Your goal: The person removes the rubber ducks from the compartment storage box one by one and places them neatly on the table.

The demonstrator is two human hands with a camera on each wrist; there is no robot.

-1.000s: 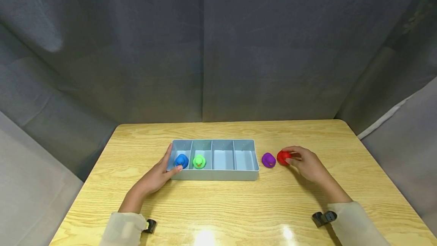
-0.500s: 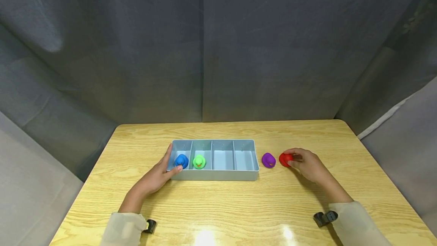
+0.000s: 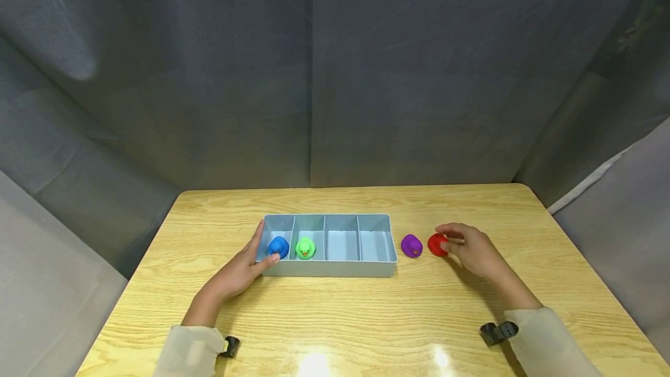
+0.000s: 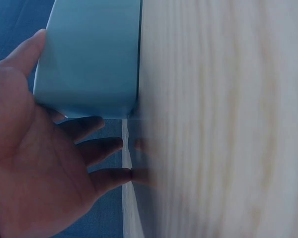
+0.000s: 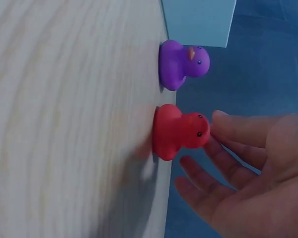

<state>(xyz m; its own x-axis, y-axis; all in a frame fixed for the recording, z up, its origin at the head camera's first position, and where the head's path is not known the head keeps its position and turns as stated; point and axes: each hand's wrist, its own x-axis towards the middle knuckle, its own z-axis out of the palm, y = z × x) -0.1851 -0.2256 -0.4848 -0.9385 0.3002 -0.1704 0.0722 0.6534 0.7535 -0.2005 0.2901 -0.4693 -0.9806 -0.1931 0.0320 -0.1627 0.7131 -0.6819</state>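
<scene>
A pale blue-grey box (image 3: 330, 269) with several compartments stands on the table, a blue rubber duck (image 3: 278, 245) in its leftmost compartment and a green rubber duck (image 3: 306, 248) in the one beside it. My left hand (image 3: 238, 272) spans the box's left end, thumb on the front rim and fingers spread along the end wall. To the right, a red rubber duck (image 5: 176, 131) sits upright on the table. My right hand (image 3: 473, 253) hovers at its head, thumb and fingertips close around the top without a visible firm pinch. A purple rubber duck (image 5: 179, 64) sits between it and the box.
The wooden table (image 3: 335, 313) reaches back to a dark grey curtain (image 3: 335, 103). Lighter cloth panels hang at both sides. Each cuff carries a small black device, such as the right cuff's device (image 3: 498, 333). The box's two right compartments hold no ducks.
Between the first two frames, the red duck shifted slightly right with my right hand. Since then my right hand has lifted a little while the duck stays put. My left hand has kept still.
</scene>
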